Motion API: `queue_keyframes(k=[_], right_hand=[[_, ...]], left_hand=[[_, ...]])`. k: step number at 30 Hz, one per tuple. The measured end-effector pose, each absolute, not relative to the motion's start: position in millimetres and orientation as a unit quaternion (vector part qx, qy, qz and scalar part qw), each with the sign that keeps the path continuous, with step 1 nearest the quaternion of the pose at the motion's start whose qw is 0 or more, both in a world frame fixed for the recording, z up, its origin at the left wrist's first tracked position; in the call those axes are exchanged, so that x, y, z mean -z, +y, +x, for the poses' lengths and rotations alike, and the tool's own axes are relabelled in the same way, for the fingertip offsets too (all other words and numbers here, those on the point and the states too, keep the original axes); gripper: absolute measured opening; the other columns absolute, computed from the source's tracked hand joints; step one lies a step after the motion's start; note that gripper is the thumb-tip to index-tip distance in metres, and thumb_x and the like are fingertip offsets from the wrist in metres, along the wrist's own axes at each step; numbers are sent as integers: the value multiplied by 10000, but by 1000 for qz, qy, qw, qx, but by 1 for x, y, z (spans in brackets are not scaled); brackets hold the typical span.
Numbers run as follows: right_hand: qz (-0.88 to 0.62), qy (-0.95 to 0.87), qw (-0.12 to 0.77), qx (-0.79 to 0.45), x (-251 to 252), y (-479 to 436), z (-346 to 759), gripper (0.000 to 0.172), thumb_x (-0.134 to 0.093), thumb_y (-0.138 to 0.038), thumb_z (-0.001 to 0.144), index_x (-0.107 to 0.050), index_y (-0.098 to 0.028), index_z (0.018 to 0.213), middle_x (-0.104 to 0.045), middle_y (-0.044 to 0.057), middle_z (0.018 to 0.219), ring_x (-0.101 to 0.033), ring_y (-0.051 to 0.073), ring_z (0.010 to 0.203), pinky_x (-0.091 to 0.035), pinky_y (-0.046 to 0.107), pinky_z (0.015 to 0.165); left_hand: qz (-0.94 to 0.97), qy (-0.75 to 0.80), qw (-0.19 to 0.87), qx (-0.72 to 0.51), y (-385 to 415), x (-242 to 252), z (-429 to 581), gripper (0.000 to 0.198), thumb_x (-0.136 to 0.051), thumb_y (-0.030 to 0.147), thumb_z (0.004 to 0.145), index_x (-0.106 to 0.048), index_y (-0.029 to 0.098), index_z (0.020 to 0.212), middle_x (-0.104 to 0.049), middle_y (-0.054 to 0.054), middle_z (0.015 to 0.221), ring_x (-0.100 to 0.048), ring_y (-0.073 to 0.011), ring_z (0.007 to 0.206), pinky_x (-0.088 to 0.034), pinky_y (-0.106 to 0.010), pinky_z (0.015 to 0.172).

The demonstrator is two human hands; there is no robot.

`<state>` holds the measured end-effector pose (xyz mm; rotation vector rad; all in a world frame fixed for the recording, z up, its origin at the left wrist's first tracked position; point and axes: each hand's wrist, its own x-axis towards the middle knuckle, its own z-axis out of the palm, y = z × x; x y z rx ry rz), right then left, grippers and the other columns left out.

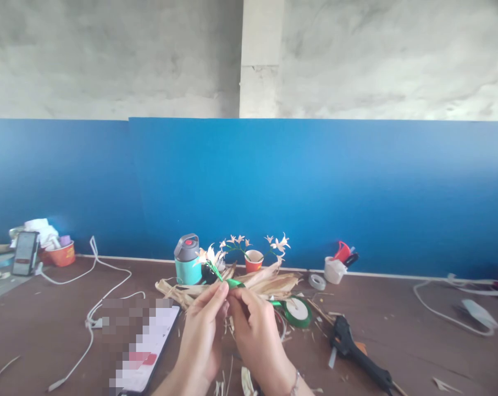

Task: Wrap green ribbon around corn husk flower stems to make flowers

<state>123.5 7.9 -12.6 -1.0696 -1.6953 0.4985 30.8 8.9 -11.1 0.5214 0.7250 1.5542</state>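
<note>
Left hand [205, 319] grip pinches the pale flower spray [211, 257], right hand [253, 318] grip seemingly its green ribbon [236, 284], before the orange cup [254, 266]; wrapping looks partway, lower stem likely left, standing sprays [281, 243] inside the cup apparently done.

We see a blue partition [315, 187] along the back of the brown counter [34, 330], with a grey wall [109, 60] and a paler pillar [260, 60] rising behind it. At our far left, a phone [25, 254] stands upright near a red tub [63, 254]. Nearer the middle, we have a turquoise bottle [188, 271] with a grey lid, and white cables [112, 286] loop across the left side.
</note>
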Motion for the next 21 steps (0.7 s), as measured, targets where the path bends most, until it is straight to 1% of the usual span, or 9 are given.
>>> queue_keyframes(k=[4, 7, 8, 10, 11, 13, 17, 19, 21], right_hand=[[-443, -710, 503, -216, 10, 8, 128, 199, -471, -189, 870, -629, -175, 751, -643, 20, 652, -560, 148, 571, -402, 224, 543], [-460, -698, 526, -155, 7, 10, 135, 109, -518, -202, 832, -625, -184, 830, -641, 24, 711, -551, 153, 573, -421, 246, 560], [-462, -690, 542, -128, 6, 11, 137, 115, -530, -198, 814, -618, -186, 885, -643, 38, 772, -562, 167, 621, -437, 262, 591], [-453, -683, 563, -106, 4, 13, 141, 234, -540, -166, 775, -603, -194, 999, -634, 72, 926, -581, 205, 774, -464, 299, 674], [-442, -686, 566, -120, 3, 15, 142, 288, -537, -149, 761, -600, -201, 1037, -623, 81, 992, -578, 220, 849, -471, 313, 712], [-423, -679, 569, -193, 0, 17, 146, 302, -523, -141, 764, -620, -216, 1041, -613, 79, 1048, -574, 225, 919, -478, 319, 747], [-373, -600, 582, -403, -3, 21, 158, 165, -572, -246, 816, -697, -238, 923, -643, 48, 1043, -575, 206, 991, -461, 296, 832], [-339, -565, 556, -507, -4, 23, 164, 113, -660, -299, 776, -725, -236, 844, -673, 38, 973, -598, 195, 936, -459, 292, 829], [-297, -535, 525, -591, -4, 24, 168, 95, -740, -304, 711, -729, -212, 733, -685, 36, 893, -615, 176, 835, -468, 286, 788]], left_hand=[[243, 319, 612, -682, 12, 14, 27, 186, -827, 264, 589, -702, 160, 677, -661, 12, 632, -574, -105, 586, -421, -192, 547], [247, 331, 599, -686, 15, 15, 24, 186, -833, 269, 574, -717, 154, 664, -679, -14, 648, -601, -136, 624, -436, -213, 570], [248, 336, 596, -686, 16, 15, 23, 186, -833, 271, 571, -721, 150, 657, -680, -21, 648, -604, -142, 631, -442, -221, 584], [254, 348, 591, -682, 17, 14, 23, 188, -835, 275, 564, -730, 148, 653, -686, -28, 662, -602, -146, 640, -451, -232, 615], [259, 353, 590, -678, 17, 13, 23, 186, -835, 276, 564, -734, 150, 657, -692, -30, 675, -601, -147, 652, -454, -236, 634], [285, 358, 593, -663, 16, 12, 23, 172, -829, 273, 576, -740, 159, 669, -702, -28, 698, -601, -150, 688, -451, -235, 669], [374, 332, 636, -588, 13, 8, 23, 130, -784, 273, 654, -732, 155, 657, -686, -21, 683, -572, -133, 702, -425, -219, 688], [388, 319, 672, -544, 11, 7, 22, 143, -782, 260, 651, -710, 145, 607, -658, -12, 658, -543, -117, 676, -411, -211, 674], [380, 305, 705, -516, 10, 6, 22, 158, -797, 246, 618, -685, 144, 573, -626, -1, 637, -520, -108, 652, -398, -207, 648]])
